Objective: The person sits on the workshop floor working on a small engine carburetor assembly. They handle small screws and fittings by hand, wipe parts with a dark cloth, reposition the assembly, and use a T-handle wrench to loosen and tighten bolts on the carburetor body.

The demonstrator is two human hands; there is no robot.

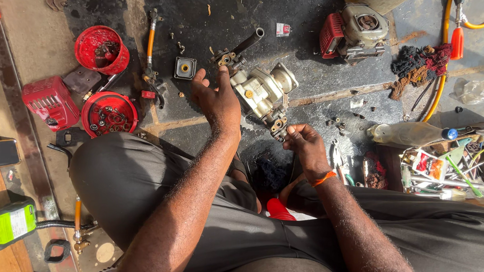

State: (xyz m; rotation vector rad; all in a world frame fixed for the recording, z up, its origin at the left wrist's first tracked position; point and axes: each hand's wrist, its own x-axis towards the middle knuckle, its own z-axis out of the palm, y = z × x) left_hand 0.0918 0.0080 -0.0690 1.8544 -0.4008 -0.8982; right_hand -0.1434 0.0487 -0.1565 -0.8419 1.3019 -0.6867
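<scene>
Left hand: (218, 102) stretched forward over the dark floor, fingers spread and apart, thumb side resting against the left flank of the pump body — gripping nothing.
Right hand: (305, 144) lower and nearer the body, fingers pinched together on the small fitting at the bottom end of the pump body.
Pump body: (262, 91) cream-coloured metal casting, standing tilted on the dark floor mat (315, 74), between the two hands; just right of the left hand, just above and left of the right hand, touching both.
Black handle: (248, 42) sticking up and to the right from the top of the casting, beyond the left fingertips.
Square cap: (185, 67) grey with an orange centre, lying flat on the mat, near the left hand on its far left side, not touching.
Red bowls: one (101, 50) farther off, one (109, 113) nearer the knee holding rings and washers — both well left of the left hand.
Red engine cover: (50, 103) at the far left edge.
Small engine: (353, 30) red and grey, well beyond the right hand.
Plastic bottle: (408, 134) lying on its side, right of the right hand, apart from it.
Orange wrist thread: (324, 178) around the right wrist.
</scene>
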